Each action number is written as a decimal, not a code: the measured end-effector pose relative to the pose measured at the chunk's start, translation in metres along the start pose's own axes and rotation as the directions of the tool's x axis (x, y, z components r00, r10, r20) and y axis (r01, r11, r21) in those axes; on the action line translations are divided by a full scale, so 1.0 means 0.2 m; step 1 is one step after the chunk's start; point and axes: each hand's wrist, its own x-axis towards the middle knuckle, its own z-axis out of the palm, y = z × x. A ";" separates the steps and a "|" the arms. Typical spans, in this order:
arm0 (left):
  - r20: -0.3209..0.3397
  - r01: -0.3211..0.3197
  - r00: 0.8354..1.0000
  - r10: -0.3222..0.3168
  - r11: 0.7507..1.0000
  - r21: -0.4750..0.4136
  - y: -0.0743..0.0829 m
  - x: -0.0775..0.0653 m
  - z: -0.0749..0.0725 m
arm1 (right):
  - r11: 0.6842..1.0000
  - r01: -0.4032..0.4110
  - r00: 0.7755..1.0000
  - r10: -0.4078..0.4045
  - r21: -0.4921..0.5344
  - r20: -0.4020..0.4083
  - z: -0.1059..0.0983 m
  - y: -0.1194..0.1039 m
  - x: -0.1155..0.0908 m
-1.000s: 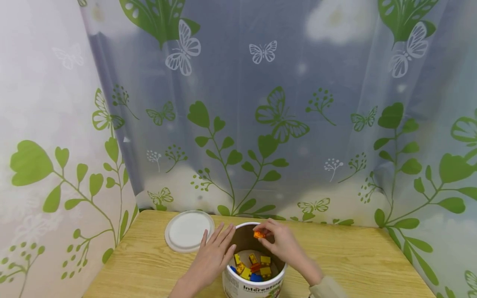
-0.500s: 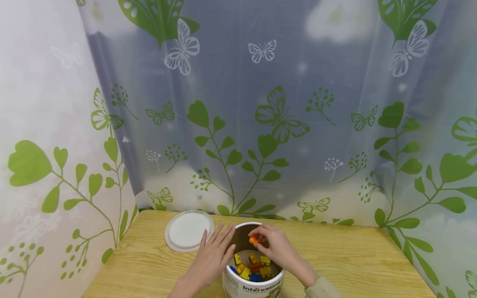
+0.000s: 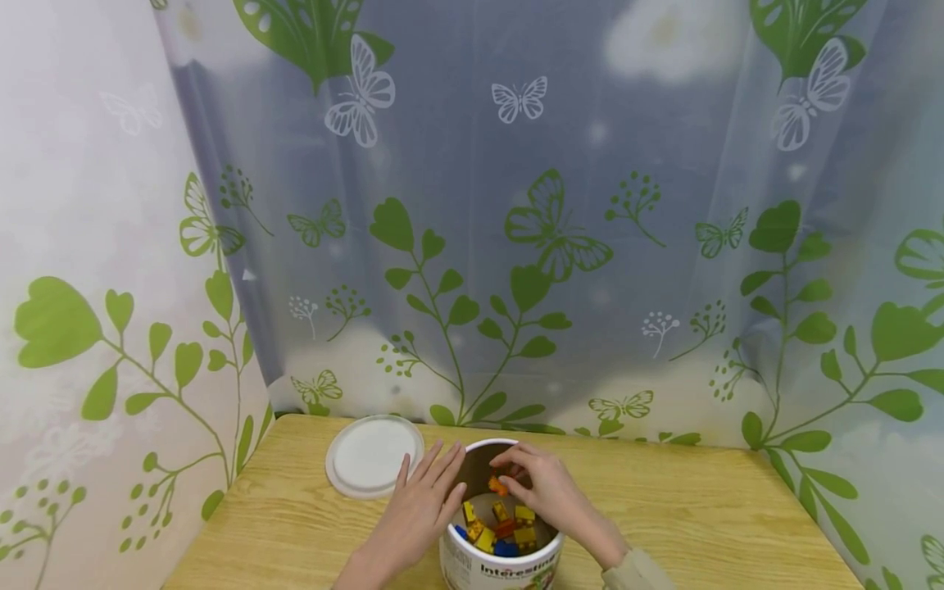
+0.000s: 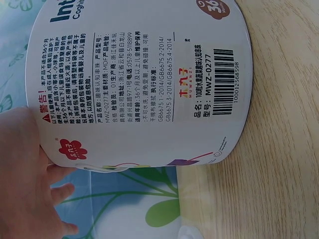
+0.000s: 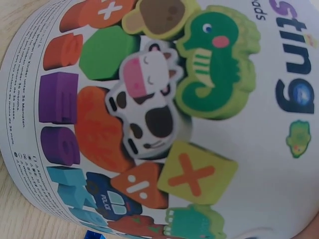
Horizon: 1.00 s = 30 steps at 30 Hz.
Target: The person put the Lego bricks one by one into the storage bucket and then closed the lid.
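A round white tub [image 3: 501, 565] stands at the table's front, with several yellow, blue and orange-red toy bricks [image 3: 504, 528] on its floor. My left hand [image 3: 428, 508] rests against the tub's left side, fingers straight and spread; in the left wrist view the same hand [image 4: 25, 179] touches the printed wall. Inside the tub's mouth, my right hand [image 3: 549, 492] has its thumb and index finger apart. An orange toy brick [image 3: 497, 486] is just below those fingertips, above the other bricks, and appears loose. The right wrist view mostly shows the tub's printed side.
A white round lid [image 3: 374, 456] lies on the wooden table [image 3: 664, 508], behind and left of the tub. A small blue piece [image 5: 93, 234] lies near the tub's base. Behind the table hangs a leaf-and-butterfly curtain [image 3: 472, 164].
My right hand has moved slightly left and down into the tub's mouth. The orange brick, first pinched, has dropped below the parted fingertips. My left hand has stayed still.
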 end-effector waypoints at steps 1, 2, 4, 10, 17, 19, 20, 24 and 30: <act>-0.004 -0.001 1.000 0.001 1.000 0.002 0.00 0.00 0.00 | 1.000 -0.004 1.000 0.004 0.006 -0.003 0.00 0.00 0.00; -0.007 -0.002 1.000 0.002 1.000 0.003 0.00 0.00 0.00 | 1.000 -0.011 1.000 0.011 0.008 -0.007 0.00 0.00 0.00; -0.012 -0.003 1.000 0.003 1.000 0.006 0.00 0.00 0.01 | 1.000 -0.020 1.000 0.020 0.014 -0.019 -0.01 0.00 0.00; -0.020 -0.005 1.000 0.005 1.000 0.017 0.00 0.00 0.01 | 0.999 -0.029 0.996 0.032 0.027 -0.084 -0.05 0.00 -0.02; -0.021 -0.005 1.000 0.005 1.000 0.011 0.00 -0.01 0.00 | 0.997 -0.034 0.975 0.050 0.074 -0.217 -0.14 0.03 -0.03; -0.022 -0.007 1.000 0.007 1.000 0.013 0.01 -0.01 0.00 | 0.994 -0.057 0.970 0.078 0.098 -0.232 -0.16 0.04 -0.04; -0.022 -0.007 1.000 0.007 1.000 0.014 0.01 -0.01 0.00 | 0.991 -0.075 0.967 0.099 0.108 -0.235 -0.18 0.05 -0.04; -0.024 -0.006 1.000 0.006 1.000 0.022 0.00 -0.01 0.00 | 0.986 -0.119 0.956 0.145 0.115 -0.254 -0.23 0.10 -0.07; -0.027 -0.009 1.000 0.010 1.000 0.011 0.00 0.00 0.00 | 0.987 -0.142 0.945 0.157 0.072 -0.288 -0.26 0.19 -0.10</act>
